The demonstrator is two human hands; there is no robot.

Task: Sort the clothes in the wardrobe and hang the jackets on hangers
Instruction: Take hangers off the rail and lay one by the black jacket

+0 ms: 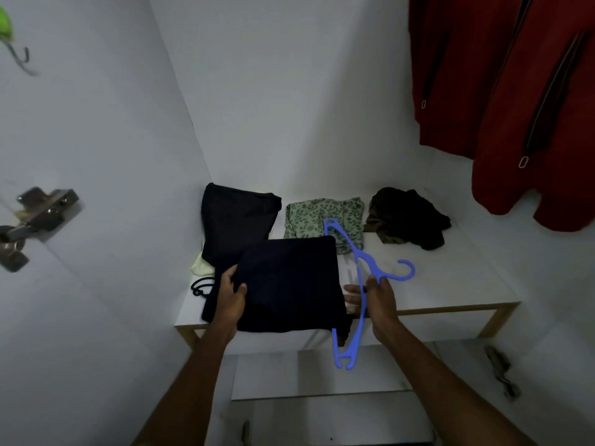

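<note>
Wardrobe interior, white walls, white shelf (450, 284) with a wood-coloured front edge.

Left hand (230, 296) — fingers curled over the left edge of a folded dark navy garment (289, 281), thumb on top, gripping it. The garment lies at the front of the shelf and overhangs the edge slightly.

Right hand (380, 296) — closed around a blue plastic hanger (360, 262) near its neck, just below the hook. The hanger is held tilted, hook pointing right, one arm reaching up over the green garment, the other dropping below the shelf edge.

Behind on the shelf, left to right: a second dark folded garment (238, 220) in the back-left corner, a green leaf-print cloth (309, 217), a crumpled dark olive garment (405, 217). A pale cloth (201, 267) and a black cord (201, 286) show at the left, beside the navy pieces.

Red jackets (515, 107) hang at upper right, zip pulls visible.
</note>
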